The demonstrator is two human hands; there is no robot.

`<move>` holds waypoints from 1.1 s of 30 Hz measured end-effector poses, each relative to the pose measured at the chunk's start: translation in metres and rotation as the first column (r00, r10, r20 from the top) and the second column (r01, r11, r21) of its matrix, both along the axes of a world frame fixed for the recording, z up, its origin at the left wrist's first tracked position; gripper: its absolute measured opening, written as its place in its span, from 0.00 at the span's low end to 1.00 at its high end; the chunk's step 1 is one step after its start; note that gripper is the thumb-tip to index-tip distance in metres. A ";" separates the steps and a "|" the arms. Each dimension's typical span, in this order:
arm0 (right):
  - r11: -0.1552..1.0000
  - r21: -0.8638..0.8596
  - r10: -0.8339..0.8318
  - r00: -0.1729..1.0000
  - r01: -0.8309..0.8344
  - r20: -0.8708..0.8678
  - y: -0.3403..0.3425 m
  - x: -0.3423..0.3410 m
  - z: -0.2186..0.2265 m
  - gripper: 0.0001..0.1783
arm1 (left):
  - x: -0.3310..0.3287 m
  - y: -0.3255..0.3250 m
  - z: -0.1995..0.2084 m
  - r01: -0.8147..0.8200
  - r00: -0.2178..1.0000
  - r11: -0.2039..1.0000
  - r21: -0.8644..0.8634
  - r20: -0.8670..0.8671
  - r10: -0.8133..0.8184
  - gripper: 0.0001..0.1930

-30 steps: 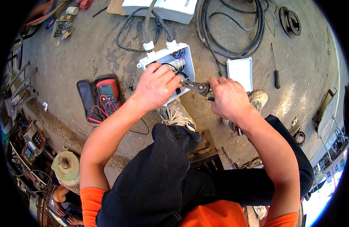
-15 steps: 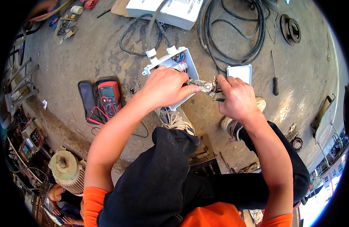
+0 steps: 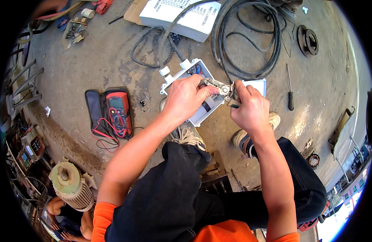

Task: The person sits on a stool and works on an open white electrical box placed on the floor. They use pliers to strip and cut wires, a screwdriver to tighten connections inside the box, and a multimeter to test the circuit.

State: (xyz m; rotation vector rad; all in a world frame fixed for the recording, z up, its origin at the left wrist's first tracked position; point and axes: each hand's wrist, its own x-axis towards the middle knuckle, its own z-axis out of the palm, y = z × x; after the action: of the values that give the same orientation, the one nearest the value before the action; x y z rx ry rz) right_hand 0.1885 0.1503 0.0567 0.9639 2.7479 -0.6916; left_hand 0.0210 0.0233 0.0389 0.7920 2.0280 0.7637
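Observation:
My right hand (image 3: 250, 108) is closed around the handles of wire-stripping pliers (image 3: 224, 89), whose metal jaws point left. At those jaws my left hand (image 3: 183, 97) is closed in a pinch, thumb along the tool; what lies between its fingers is hidden. Below both hands an open white plastic junction box (image 3: 203, 116) sits tilted between my feet, partly covered by my left hand. Blue and other wires (image 3: 197, 69) show at its far end, and a dark round part (image 3: 208, 105) inside it nearer me. A white lid (image 3: 257, 85) lies just beyond my right hand.
A red multimeter (image 3: 117, 105) lies in its opened case at left, with small screws (image 3: 143, 103) beside it. Coiled black cable (image 3: 224, 40) and a white carton (image 3: 180, 20) lie ahead. A screwdriver (image 3: 290, 99) is at right. Lower left, an electric motor (image 3: 73, 187) stands near another person's arms (image 3: 57, 209).
The view has shifted a little. My left hand sits slightly lower against the pliers, and more of the box's inside shows, including the dark round part. My right hand still grips the pliers.

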 end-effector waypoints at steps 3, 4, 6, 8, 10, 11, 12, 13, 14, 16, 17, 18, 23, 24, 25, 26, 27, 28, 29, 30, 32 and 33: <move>0.998 0.016 -0.055 0.998 0.055 -0.027 -0.006 0.002 0.000 0.30 | 0.003 0.004 0.005 -0.071 0.995 0.997 0.008 0.071 0.070 0.25; 0.997 0.004 -0.077 0.997 0.077 -0.031 -0.008 0.002 0.001 0.30 | 0.004 0.003 0.004 -0.089 0.993 0.996 0.019 0.085 0.087 0.25; 0.992 -0.019 -0.123 0.992 0.123 -0.039 -0.012 0.001 0.002 0.31 | 0.005 0.002 0.001 -0.116 0.988 0.992 0.051 0.111 0.110 0.25; 0.988 -0.051 -0.150 0.988 0.147 -0.045 -0.014 0.004 0.002 0.31 | 0.007 0.001 -0.001 -0.133 0.983 0.987 0.088 0.137 0.120 0.25; 0.985 -0.096 -0.149 0.988 0.145 -0.043 -0.014 0.008 0.003 0.32 | 0.005 -0.002 -0.001 -0.076 0.984 0.990 0.118 0.172 0.055 0.22; 0.984 -0.124 -0.135 0.990 0.130 -0.040 -0.011 0.013 0.004 0.33 | 0.004 -0.004 -0.001 -0.049 0.982 0.990 0.135 0.190 0.022 0.20; 0.982 -0.151 -0.122 0.992 0.115 -0.037 -0.007 0.018 0.005 0.33 | 0.000 -0.007 -0.003 0.060 0.986 0.981 0.182 0.141 -0.087 0.18; 0.986 -0.152 -0.077 0.996 0.071 -0.037 -0.001 0.022 0.005 0.33 | -0.005 -0.011 -0.007 0.170 0.977 0.960 0.223 0.087 -0.193 0.15; 0.988 -0.155 -0.035 0.999 0.029 -0.037 0.005 0.025 0.005 0.34 | -0.008 -0.016 -0.010 0.280 0.954 0.925 0.258 0.030 -0.297 0.13; 0.982 -0.186 0.024 0.999 -0.032 -0.044 0.010 0.027 0.008 0.35 | -0.006 -0.022 -0.017 0.336 0.939 0.904 0.265 -0.016 -0.344 0.10; 0.983 -0.173 0.059 0.997 -0.067 -0.049 0.012 0.027 0.009 0.36 | -0.004 -0.024 -0.019 0.363 0.930 0.893 0.266 -0.040 -0.366 0.10; 0.982 -0.161 0.094 0.994 -0.102 -0.055 0.014 0.027 0.009 0.36 | -0.003 -0.026 -0.021 0.360 0.932 0.891 0.276 -0.061 -0.358 0.09; 0.979 -0.085 0.184 0.983 -0.184 -0.009 0.021 0.021 0.020 0.36 | -0.002 -0.025 -0.021 0.383 0.924 0.876 0.293 -0.098 -0.371 0.11; 0.979 -0.063 0.194 0.981 -0.194 -0.001 0.022 0.019 0.022 0.36 | -0.002 -0.026 -0.021 0.382 0.924 0.875 0.297 -0.106 -0.368 0.11; 0.978 -0.042 0.204 0.979 -0.203 0.006 0.023 0.018 0.024 0.36 | -0.001 -0.026 -0.021 0.382 0.924 0.874 0.300 -0.113 -0.365 0.10; 0.976 -0.048 0.211 0.977 -0.210 0.007 0.024 0.017 0.024 0.35 | -0.001 -0.026 -0.022 0.381 0.925 0.873 0.304 -0.120 -0.361 0.10; 0.975 -0.054 0.218 0.976 -0.218 0.007 0.025 0.017 0.025 0.35 | -0.001 -0.027 -0.021 0.389 0.921 0.873 0.294 -0.120 -0.370 0.10; 0.973 -0.060 0.226 0.974 -0.225 0.008 0.025 0.017 0.025 0.35 | -0.001 -0.027 -0.020 0.398 0.917 0.872 0.284 -0.119 -0.380 0.10; 0.971 -0.061 0.233 0.972 -0.232 0.014 0.026 0.017 0.025 0.35 | -0.001 -0.027 -0.019 0.407 0.914 0.872 0.273 -0.120 -0.388 0.10; 0.969 -0.062 0.241 0.970 -0.240 0.020 0.026 0.017 0.024 0.34 | -0.001 -0.026 -0.019 0.412 0.911 0.867 0.280 -0.134 -0.389 0.10; 0.966 -0.060 0.255 0.966 -0.252 0.042 0.026 0.016 0.025 0.33 | -0.001 -0.027 -0.020 0.422 0.906 0.858 0.291 -0.160 -0.391 0.10; 0.965 -0.056 0.260 0.964 -0.257 0.057 0.026 0.014 0.026 0.33 | -0.001 -0.027 -0.020 0.429 0.903 0.858 0.284 -0.163 -0.397 0.10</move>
State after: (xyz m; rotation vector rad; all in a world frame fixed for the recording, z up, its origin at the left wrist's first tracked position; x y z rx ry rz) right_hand 0.2025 0.1760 0.0827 0.5894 2.7174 -0.6656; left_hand 0.0200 -0.0038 0.0188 1.4237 1.7438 0.8130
